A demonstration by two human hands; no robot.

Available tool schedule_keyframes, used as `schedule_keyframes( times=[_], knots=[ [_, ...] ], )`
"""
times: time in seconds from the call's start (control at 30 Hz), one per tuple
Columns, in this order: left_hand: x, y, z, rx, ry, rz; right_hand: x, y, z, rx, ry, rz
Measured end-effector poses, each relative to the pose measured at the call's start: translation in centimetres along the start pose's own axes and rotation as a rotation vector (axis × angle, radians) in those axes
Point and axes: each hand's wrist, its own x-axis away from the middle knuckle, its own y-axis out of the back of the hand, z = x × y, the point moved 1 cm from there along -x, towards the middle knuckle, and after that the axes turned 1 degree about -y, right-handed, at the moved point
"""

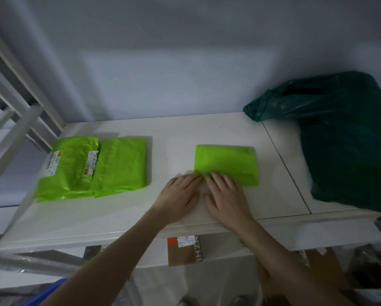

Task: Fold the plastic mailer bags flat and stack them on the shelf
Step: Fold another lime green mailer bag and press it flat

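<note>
A folded lime-green mailer bag (228, 163) lies flat on the white shelf (123, 215), right of centre. My left hand (178, 195) and my right hand (226, 198) lie side by side with straight fingers, their fingertips pressing the bag's near-left corner. At the left of the shelf sits a stack of folded green mailers (92, 166), some with white shipping labels.
A large dark green plastic bag (344, 138) bulges at the shelf's right end. A white metal rack frame (15, 120) stands at the left. Below the shelf edge are cardboard boxes (184, 250). A pale wall backs the shelf.
</note>
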Motion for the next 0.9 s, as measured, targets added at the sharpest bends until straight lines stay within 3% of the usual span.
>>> schedule_keyframes(
  times=[0.13, 0.27, 0.57, 0.9],
  knots=[
    [-1.7, -0.4, -0.5, -0.041, 0.094, 0.070, -2.4, 0.1, -0.2, 0.041, -0.042, 0.033],
    [-3.3, -0.3, -1.1, -0.032, 0.173, 0.015, -4.3, 0.2, -0.1, 0.079, -0.048, -0.004],
    [-4.3, -0.2, -1.1, -0.074, 0.205, 0.014, -4.9, -1.0, -0.9, 0.124, -0.027, -0.114],
    [-5.6, 0.5, -0.5, -0.081, 0.215, 0.052, -6.3, -1.6, -1.7, 0.154, -0.014, -0.113]
  ],
)
